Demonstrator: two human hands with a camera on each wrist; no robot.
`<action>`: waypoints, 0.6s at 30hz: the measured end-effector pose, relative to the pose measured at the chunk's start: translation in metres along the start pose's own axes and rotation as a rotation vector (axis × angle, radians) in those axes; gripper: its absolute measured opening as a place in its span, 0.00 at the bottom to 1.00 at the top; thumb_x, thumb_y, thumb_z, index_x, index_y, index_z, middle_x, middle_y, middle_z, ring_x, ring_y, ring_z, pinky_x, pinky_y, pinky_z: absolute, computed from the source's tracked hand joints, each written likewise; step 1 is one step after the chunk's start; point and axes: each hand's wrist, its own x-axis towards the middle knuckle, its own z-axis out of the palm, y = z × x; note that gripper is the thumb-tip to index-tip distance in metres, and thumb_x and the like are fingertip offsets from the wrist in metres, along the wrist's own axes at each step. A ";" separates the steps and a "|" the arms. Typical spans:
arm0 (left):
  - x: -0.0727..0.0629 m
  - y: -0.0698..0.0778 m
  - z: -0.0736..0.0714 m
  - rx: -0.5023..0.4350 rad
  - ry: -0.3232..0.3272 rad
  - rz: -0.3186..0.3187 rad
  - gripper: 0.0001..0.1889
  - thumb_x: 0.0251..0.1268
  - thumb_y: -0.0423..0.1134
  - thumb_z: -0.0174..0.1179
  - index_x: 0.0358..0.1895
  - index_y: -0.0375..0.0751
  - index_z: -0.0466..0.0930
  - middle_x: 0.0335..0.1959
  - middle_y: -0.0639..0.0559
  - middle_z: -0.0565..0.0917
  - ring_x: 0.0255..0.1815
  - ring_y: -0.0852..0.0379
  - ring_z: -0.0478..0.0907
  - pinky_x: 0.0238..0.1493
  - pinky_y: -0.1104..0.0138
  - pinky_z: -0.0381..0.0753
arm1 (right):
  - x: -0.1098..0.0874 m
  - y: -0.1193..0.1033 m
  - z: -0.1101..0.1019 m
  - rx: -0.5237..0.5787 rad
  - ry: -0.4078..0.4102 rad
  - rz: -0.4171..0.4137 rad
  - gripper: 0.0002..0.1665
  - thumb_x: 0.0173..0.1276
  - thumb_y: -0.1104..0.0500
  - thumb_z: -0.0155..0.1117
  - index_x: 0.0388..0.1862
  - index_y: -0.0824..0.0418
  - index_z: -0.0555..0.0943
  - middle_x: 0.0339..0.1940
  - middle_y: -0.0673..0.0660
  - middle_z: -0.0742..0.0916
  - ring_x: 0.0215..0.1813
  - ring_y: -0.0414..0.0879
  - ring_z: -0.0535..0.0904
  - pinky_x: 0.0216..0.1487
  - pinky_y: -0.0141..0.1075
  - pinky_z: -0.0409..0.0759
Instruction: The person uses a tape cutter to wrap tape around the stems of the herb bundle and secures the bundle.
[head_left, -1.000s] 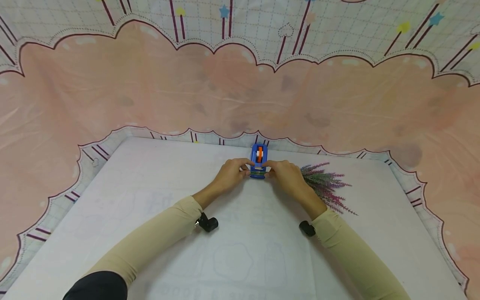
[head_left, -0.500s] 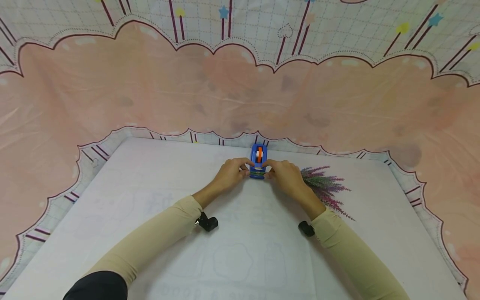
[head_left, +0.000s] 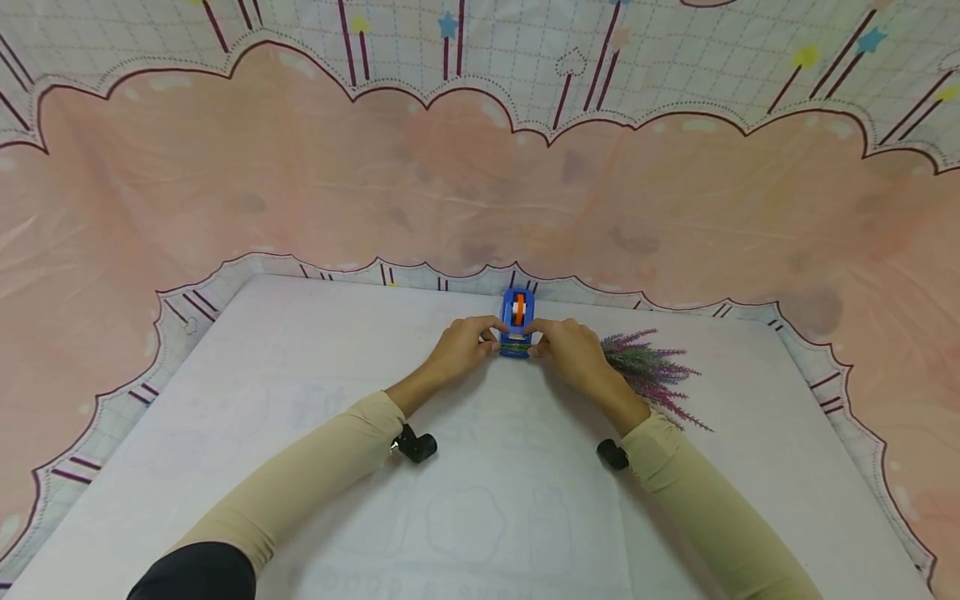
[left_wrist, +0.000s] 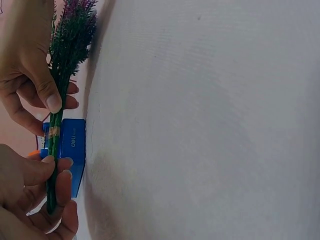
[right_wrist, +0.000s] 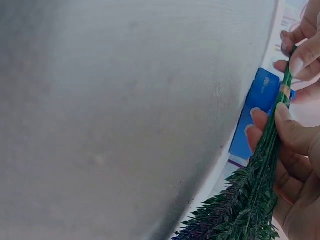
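A bunch of artificial lavender [head_left: 647, 362] with purple and pink heads spreads out to the right, partly behind my right hand [head_left: 576, 354]. Its green stems [left_wrist: 59, 107] cross in front of a blue tape dispenser [head_left: 517, 300], which carries an orange-cored roll. My left hand [head_left: 459, 348] pinches the stem ends between thumb and fingers. On the flower side of the band, my right hand pinches the stems. Between the two hands, a brownish, shiny band of tape [right_wrist: 285, 90] wraps the stems. Whether the tape still joins the roll is too small to tell.
The white table [head_left: 465, 467] spreads under both arms, and the dispenser stands at its far edge. A patterned peach and white cloth [head_left: 450, 192] hangs behind. Black wrist cameras [head_left: 417, 446] sit at both cuffs.
The lavender heads have swung slightly toward me and then partly back, as the bunch turned a little. Both hands and the dispenser stay nearly where they were.
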 end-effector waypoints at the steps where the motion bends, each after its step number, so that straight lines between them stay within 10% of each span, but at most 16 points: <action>1: 0.000 0.000 0.000 0.002 0.000 -0.001 0.15 0.68 0.30 0.65 0.56 0.42 0.85 0.38 0.47 0.90 0.44 0.51 0.86 0.52 0.54 0.81 | 0.000 0.000 0.000 0.000 0.000 -0.001 0.18 0.68 0.59 0.71 0.57 0.56 0.86 0.35 0.56 0.92 0.35 0.48 0.88 0.30 0.41 0.82; 18: -0.007 -0.004 0.003 -0.021 -0.026 -0.052 0.21 0.66 0.29 0.65 0.62 0.39 0.79 0.35 0.48 0.90 0.41 0.52 0.85 0.54 0.54 0.80 | -0.002 -0.003 0.003 0.013 -0.076 0.066 0.25 0.68 0.55 0.72 0.62 0.58 0.79 0.35 0.53 0.91 0.35 0.47 0.86 0.37 0.45 0.83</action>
